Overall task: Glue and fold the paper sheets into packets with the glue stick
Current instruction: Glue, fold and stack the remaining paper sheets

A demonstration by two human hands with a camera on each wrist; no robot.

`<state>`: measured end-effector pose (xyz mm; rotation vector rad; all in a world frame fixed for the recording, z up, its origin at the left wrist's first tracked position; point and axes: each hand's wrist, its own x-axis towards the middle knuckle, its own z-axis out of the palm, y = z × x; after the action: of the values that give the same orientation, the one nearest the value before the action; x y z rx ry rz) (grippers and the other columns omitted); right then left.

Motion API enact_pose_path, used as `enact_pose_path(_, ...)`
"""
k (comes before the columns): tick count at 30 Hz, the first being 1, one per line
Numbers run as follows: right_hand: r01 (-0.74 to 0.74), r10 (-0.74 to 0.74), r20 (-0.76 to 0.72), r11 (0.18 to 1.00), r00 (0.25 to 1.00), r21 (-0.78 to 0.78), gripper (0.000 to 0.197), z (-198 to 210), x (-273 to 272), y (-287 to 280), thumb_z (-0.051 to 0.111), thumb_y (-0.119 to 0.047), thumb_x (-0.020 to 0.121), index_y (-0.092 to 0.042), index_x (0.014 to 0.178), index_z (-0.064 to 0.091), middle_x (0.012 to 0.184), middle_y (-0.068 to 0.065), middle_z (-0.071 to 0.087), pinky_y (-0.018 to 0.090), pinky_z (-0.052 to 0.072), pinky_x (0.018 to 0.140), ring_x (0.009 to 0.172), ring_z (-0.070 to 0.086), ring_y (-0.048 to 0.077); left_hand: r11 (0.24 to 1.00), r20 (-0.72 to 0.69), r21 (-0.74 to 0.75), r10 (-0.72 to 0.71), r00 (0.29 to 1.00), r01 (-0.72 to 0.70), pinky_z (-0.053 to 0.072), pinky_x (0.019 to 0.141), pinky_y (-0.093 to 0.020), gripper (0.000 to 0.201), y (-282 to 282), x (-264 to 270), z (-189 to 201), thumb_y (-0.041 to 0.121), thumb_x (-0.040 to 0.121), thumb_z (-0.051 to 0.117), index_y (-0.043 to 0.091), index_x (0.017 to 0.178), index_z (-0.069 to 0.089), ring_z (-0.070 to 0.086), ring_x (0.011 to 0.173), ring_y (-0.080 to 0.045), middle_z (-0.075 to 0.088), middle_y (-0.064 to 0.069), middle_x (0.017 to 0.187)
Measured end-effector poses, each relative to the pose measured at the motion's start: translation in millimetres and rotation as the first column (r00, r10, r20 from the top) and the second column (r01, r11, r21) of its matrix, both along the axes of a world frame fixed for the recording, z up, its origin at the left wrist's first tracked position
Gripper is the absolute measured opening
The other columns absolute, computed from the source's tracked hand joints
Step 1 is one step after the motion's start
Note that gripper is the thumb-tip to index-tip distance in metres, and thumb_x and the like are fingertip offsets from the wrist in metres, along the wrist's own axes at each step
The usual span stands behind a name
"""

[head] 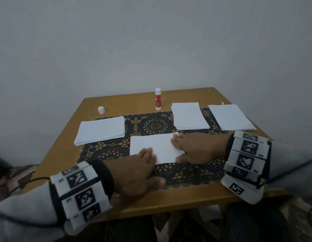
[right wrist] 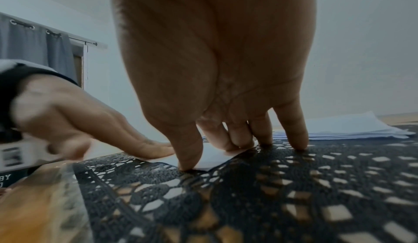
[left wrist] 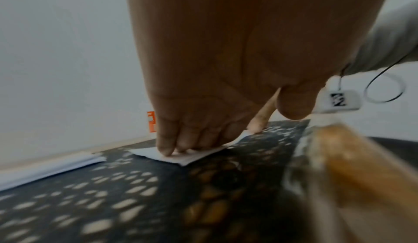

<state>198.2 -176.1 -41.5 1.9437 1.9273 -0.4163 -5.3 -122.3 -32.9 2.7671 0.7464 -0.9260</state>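
Observation:
A folded white paper sheet [head: 155, 147] lies flat on the black lace mat [head: 116, 151] in the middle of the table. My left hand [head: 144, 159] presses its near left edge with straight fingers [left wrist: 166, 148]. My right hand [head: 186, 151] presses the sheet's right end, fingers [right wrist: 228, 139] and thumb spread and straight. The sheet [right wrist: 212, 159] shows under both hands in the right wrist view. The glue stick [head: 158, 99] stands upright and uncapped at the back of the table, away from both hands. Its white cap [head: 101, 110] stands apart at the back left.
A stack of white sheets [head: 101, 130] lies at the left of the mat. Two more paper stacks [head: 190, 116] [head: 230, 117] lie at the back right. The wooden table [head: 64, 151] stands against a plain wall. Cables run from both wrist bands.

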Motion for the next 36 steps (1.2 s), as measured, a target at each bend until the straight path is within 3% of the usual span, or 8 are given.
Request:
enact_pose_path(4,-0.003,0.003,-0.004,1.000,1.000,0.004,0.076,-0.4,-0.1,-0.9,0.037,-0.049,0.101,-0.008,0.155,0.002,0.163,0.010,-0.003,0.037,0.013,0.122,0.151,0.004,0.024,0.984,-0.021,0.161,0.087,0.996,-0.082,0.004,0.121,-0.041,0.091,11.9,-3.4,-5.5,0.069,0.091,0.015,0.006,0.147,-0.018,-0.014,0.146,-0.027,-0.022,-0.016,0.155)
enact_pose_path(9,-0.006,0.006,0.004,1.000,1.000,0.003,0.076,-2.7,0.6,1.3,0.036,-0.050,0.101,-0.009,0.156,0.002,0.163,0.009,-0.004,0.036,0.013,0.122,0.151,0.004,0.024,0.998,-0.080,0.051,-0.025,0.996,0.029,0.000,0.120,-0.038,0.095,-16.0,-11.1,-1.1,0.073,0.085,0.011,0.009,0.146,-0.021,-0.019,0.145,-0.025,-0.027,-0.013,0.153)
enact_pose_path(15,0.006,-0.006,-0.008,1.000,1.000,0.011,0.076,0.2,-0.9,-1.9,0.037,-0.049,0.102,-0.009,0.155,0.002,0.163,0.010,-0.003,0.036,0.012,0.122,0.151,0.003,0.023,0.986,-0.044,0.147,0.089,0.995,-0.081,0.006,0.121,-0.040,0.094,11.0,-4.6,-1.5,0.071,0.089,0.018,0.006,0.148,-0.017,-0.012,0.146,-0.026,-0.021,-0.015,0.155)
enact_pose_path(19,0.017,-0.016,-0.014,1.000,1.000,0.006,0.075,-0.6,-2.0,-2.6,0.036,-0.048,0.102,-0.008,0.155,0.002,0.163,0.011,-0.004,0.037,0.012,0.122,0.151,0.002,0.024,0.998,-0.007,0.022,-0.059,0.998,0.060,0.005,0.121,-0.040,0.092,-12.3,6.8,-3.0,0.071,0.089,0.018,0.010,0.148,-0.017,-0.017,0.145,-0.022,-0.025,-0.010,0.154)
enact_pose_path(24,0.020,-0.020,-0.005,1.000,1.000,-0.009,0.075,1.4,-2.3,-3.2,0.035,-0.049,0.102,-0.009,0.155,0.001,0.163,0.009,-0.006,0.037,0.010,0.122,0.151,0.000,0.023,0.995,0.013,0.083,0.055,0.998,-0.056,0.009,0.120,-0.040,0.086,24.8,17.3,0.5,0.065,0.093,0.020,0.009,0.150,-0.014,-0.009,0.147,-0.022,-0.020,-0.010,0.157)
enact_pose_path(29,0.021,-0.021,-0.001,1.000,1.000,-0.019,0.075,0.6,-3.4,-2.6,0.035,-0.048,0.102,-0.010,0.156,-0.001,0.163,0.009,-0.007,0.035,0.009,0.120,0.151,-0.001,0.022,0.998,-0.013,0.060,-0.030,0.999,0.031,0.010,0.120,-0.035,0.075,23.7,16.0,6.7,0.055,0.098,0.025,0.014,0.152,-0.006,0.004,0.148,-0.019,-0.014,-0.005,0.159)
enact_pose_path(32,0.020,-0.020,0.002,0.999,1.000,-0.031,0.076,3.3,-5.4,-3.0,0.036,-0.048,0.102,-0.009,0.156,-0.001,0.163,0.009,-0.007,0.035,0.009,0.120,0.151,-0.001,0.023,0.995,0.022,0.100,-0.007,1.000,0.005,0.010,0.120,-0.035,0.070,39.5,14.3,3.6,0.048,0.101,0.029,0.016,0.152,-0.006,0.002,0.148,-0.019,-0.011,-0.004,0.160)
enact_pose_path(36,0.044,-0.044,-0.003,0.997,0.999,-0.068,0.087,9.2,-15.5,-6.1,0.035,-0.060,0.097,-0.006,0.155,-0.002,0.162,0.013,-0.009,0.040,0.010,0.121,0.150,-0.003,0.027,0.985,0.009,0.173,-0.024,1.000,0.022,0.015,0.119,-0.036,0.071,49.7,16.4,-1.7,0.043,0.101,0.034,0.015,0.152,-0.004,0.005,0.148,-0.022,-0.007,-0.006,0.160)
